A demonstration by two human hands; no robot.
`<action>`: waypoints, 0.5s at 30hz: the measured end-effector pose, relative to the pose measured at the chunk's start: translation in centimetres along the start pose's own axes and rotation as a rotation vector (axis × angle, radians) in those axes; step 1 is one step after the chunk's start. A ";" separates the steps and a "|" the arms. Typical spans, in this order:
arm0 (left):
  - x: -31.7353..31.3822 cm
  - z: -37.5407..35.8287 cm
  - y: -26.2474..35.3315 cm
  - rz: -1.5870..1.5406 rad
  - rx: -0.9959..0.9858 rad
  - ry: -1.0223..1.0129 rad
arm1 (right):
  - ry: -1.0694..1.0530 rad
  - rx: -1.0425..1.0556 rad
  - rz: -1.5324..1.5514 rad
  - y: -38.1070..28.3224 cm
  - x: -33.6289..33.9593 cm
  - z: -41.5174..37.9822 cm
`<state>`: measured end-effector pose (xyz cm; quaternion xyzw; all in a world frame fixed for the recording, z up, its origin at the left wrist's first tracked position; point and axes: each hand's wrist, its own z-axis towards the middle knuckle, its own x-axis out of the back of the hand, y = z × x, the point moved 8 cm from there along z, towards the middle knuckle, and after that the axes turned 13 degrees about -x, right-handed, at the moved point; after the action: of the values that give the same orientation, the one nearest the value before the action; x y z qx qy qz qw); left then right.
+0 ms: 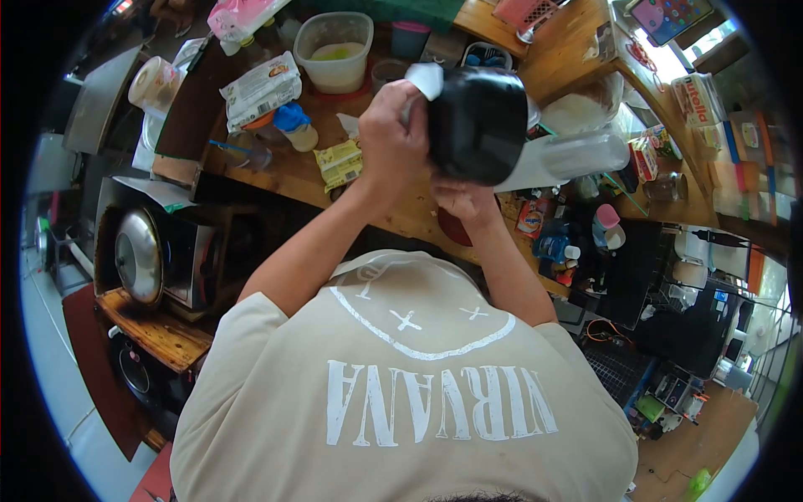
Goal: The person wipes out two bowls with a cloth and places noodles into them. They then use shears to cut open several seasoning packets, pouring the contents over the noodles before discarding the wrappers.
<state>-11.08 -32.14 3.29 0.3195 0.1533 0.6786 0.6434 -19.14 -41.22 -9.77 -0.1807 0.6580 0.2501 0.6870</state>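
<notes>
A large black, glossy container with rounded corners (478, 125) is held up above the wooden counter (401, 205); its exact kind I cannot make out. My left hand (391, 130) is closed at its left side, fingers bent around a small white piece (427, 80) that looks like paper or cloth. Under the container's lower edge, my right hand (465, 199) grips it from below, with its fingertips partly hidden. Near my left hand lie a yellow packet (339, 164) and a small jar with a blue cover (294, 127).
Behind stands a clear square tub (333, 54) with pale contents, beside a white printed pack (262, 89). Clear plastic cups (585, 154) lie right of the container. A blue bottle (552, 243) stands at the counter's right. At left, a pot lid (139, 255) leans upright.
</notes>
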 end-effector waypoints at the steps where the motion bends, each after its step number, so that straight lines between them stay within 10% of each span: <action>1: -0.5 -0.7 -1.6 -0.053 0.118 -0.014 | 0.003 -0.001 0.011 -0.2 0.7 -0.1; 8: -4.4 -12.0 -6.2 -0.200 0.632 -0.596 | 0.524 0.170 -0.104 -3.4 7.2 -3.7; 12: -6.0 -18.9 -7.4 -0.062 0.350 -0.966 | 0.828 0.232 -0.410 -3.8 6.2 -5.0; 15: -6.3 -21.5 -12.5 -0.157 0.476 -0.554 | 0.921 0.238 -0.496 -2.5 5.9 -5.2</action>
<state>-15.16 -32.29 -21.97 0.6190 0.1508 0.4601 0.6184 -21.83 -45.62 -16.24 -0.3428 0.8525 -0.1012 0.3814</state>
